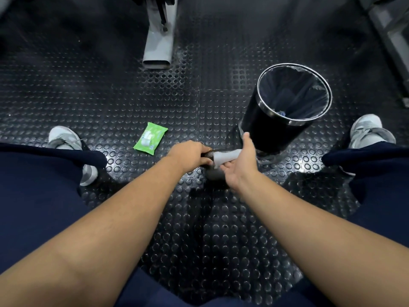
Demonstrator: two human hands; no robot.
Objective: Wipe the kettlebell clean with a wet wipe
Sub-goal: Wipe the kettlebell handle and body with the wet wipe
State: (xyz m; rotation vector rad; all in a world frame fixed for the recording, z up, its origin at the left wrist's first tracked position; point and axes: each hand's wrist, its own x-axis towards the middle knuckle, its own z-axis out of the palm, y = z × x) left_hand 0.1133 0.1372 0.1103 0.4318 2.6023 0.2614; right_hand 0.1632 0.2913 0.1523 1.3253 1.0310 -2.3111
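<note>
Down on the floor (110, 96) between the person's spread knees sits the kettlebell (215, 173), a dark, matte, rounded lump with its thick handle lying roughly level between both hands. The left hand (188, 154) has its grip closed round the left end of the handle, knuckles up. The right hand (240, 165) is turned palm-in, thumb pointing away; its fingers curl under the handle and hold a white, damp-looking wet wipe (225, 156) wrapped over the bar, the grip only partly closed.

The floor is black rubber matting, glossy, covered in raised round studs, with seams running between tiles.

Just left of the hands lies a flat green pack of wipes (150, 138) with a white flap. Behind the right hand stands a black cylindrical waste bin (261, 120) with a metal rim and a dark liner — close to the kettlebell. Farther back, a grey rectangular metal machine leg (158, 47) rests on the matting. A grey trainer (64, 137) shows past each navy-trousered leg.
</note>
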